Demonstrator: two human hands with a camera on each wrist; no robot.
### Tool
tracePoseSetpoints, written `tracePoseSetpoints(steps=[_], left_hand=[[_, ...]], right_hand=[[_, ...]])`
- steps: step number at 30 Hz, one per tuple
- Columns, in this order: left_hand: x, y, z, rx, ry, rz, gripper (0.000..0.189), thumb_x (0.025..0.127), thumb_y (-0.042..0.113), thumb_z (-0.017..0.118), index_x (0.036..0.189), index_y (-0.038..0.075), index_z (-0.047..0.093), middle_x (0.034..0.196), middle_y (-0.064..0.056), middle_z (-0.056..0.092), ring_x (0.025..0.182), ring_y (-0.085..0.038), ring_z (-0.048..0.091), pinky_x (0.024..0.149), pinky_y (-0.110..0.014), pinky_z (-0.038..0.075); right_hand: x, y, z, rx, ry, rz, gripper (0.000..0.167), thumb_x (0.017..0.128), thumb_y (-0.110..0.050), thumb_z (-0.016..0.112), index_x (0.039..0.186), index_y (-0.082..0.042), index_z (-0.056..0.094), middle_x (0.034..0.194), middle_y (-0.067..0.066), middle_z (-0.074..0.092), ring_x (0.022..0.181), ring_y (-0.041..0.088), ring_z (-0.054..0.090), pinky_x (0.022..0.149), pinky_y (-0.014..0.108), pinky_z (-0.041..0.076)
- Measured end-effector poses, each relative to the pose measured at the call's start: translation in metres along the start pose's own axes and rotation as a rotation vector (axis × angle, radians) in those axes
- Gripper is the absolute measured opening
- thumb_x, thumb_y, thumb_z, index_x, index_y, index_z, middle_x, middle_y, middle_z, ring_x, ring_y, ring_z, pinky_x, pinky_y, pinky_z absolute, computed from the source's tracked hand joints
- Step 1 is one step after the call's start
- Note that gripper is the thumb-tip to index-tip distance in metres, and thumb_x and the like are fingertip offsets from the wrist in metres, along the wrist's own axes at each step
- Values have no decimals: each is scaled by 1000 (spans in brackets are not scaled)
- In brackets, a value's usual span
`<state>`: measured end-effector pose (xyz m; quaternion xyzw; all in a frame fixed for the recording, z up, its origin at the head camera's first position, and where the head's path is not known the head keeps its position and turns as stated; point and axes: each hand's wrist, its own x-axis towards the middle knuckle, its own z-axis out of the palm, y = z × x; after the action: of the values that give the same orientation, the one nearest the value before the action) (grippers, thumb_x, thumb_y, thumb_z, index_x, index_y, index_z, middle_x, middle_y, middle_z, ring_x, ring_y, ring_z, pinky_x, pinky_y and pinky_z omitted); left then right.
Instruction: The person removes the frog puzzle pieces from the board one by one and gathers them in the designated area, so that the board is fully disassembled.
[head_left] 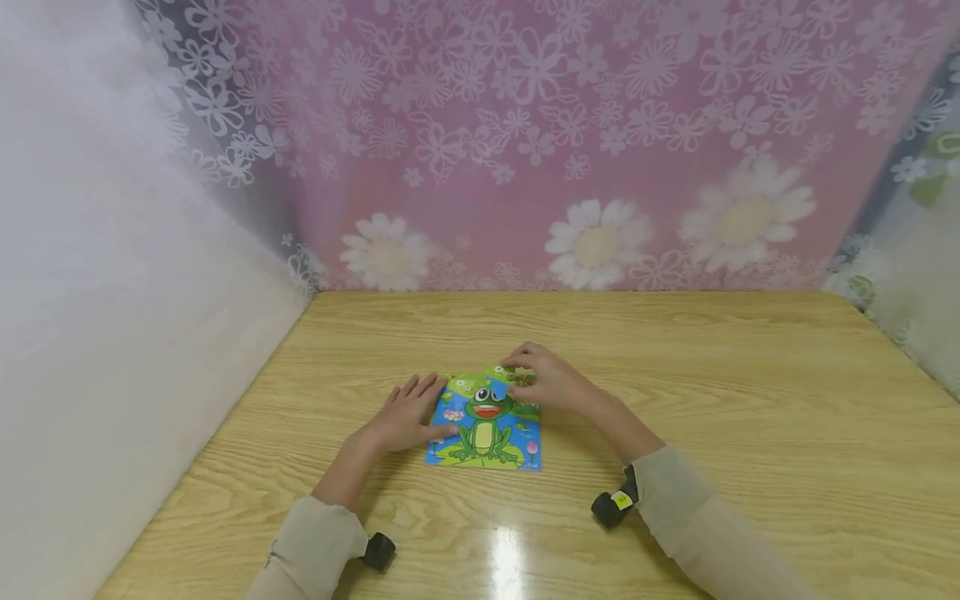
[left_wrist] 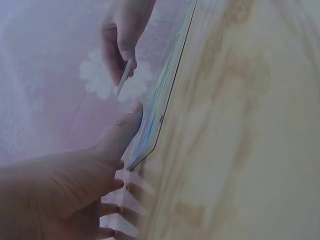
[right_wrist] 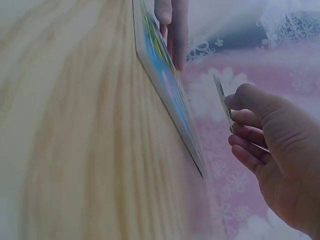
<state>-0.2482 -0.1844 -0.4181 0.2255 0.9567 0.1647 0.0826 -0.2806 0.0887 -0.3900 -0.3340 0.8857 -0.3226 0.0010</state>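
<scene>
A square frog picture puzzle (head_left: 486, 440) lies flat on the wooden table, showing a green frog on a blue ground. Its upper right area is partly covered by my right hand (head_left: 558, 385). That hand pinches a thin, flat puzzle piece (right_wrist: 223, 102) between thumb and fingers, held in the air above the board. From the left wrist view the piece (left_wrist: 124, 78) appears edge-on, apart from the puzzle. At the board's left edge my left hand (head_left: 405, 417) is spread with straight fingers; its thumb (left_wrist: 127, 125) touches the puzzle's surface, while the other fingertips reach the table.
Wood-grain table (head_left: 720, 400) surrounds the puzzle. A pink floral cloth (head_left: 480, 167) hangs behind the far table edge, and a white cloth (head_left: 135, 292) slopes along the left side. Each wrist wears a black camera, such as the right one (head_left: 609, 510).
</scene>
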Motion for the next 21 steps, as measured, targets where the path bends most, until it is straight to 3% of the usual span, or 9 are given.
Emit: tracePoseSetpoints(steps=[8, 21], left_hand=[[-3, -4, -8, -41, 37, 31, 78, 86, 51, 58, 146, 13, 27, 149, -14, 18, 134, -41, 6, 104, -59, 4], [-10, -3, -16, -113, 9, 38, 67, 89, 38, 59, 144, 10, 32, 148, -21, 17, 133, -45, 4, 102, -61, 1]], right_hand=[[-20, 16, -15, 4, 41, 53, 37, 83, -15, 64, 119, -9, 62, 113, 4, 50, 99, 23, 50, 79, 37, 44], [-44, 43, -25, -22, 89, 1, 34, 82, -10, 67, 115, -3, 63, 110, 10, 54, 102, 29, 51, 84, 45, 44]])
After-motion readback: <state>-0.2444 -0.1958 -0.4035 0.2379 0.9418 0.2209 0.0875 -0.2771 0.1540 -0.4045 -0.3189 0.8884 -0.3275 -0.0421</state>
